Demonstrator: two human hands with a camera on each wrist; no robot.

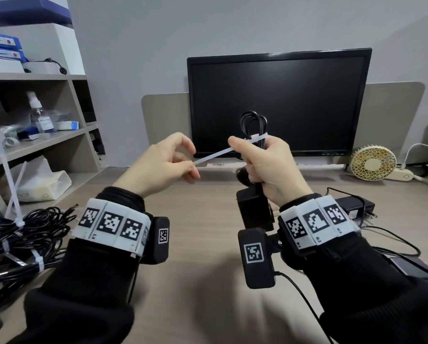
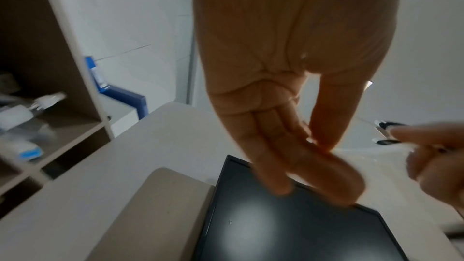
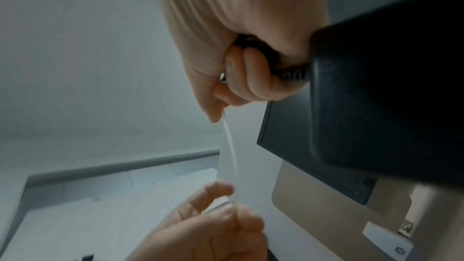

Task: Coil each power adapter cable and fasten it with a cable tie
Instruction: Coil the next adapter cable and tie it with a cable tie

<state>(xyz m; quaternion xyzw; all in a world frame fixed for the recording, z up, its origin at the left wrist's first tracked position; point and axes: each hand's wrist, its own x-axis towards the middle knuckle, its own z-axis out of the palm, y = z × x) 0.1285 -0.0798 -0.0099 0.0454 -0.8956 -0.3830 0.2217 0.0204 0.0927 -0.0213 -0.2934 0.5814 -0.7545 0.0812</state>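
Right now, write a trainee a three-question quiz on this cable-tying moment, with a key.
1. True or false: the left hand pinches the free end of the white cable tie.
2. What does the right hand grip? A) the coiled cable B) the desk fan C) the spray bottle
3. Fill in: the black adapter brick hangs ____ the right hand.

Key: 1 true; 2 A; 3 below.

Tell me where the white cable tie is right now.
Head view, centre: the cable tie stretches between the left hand and the right hand, before the monitor.
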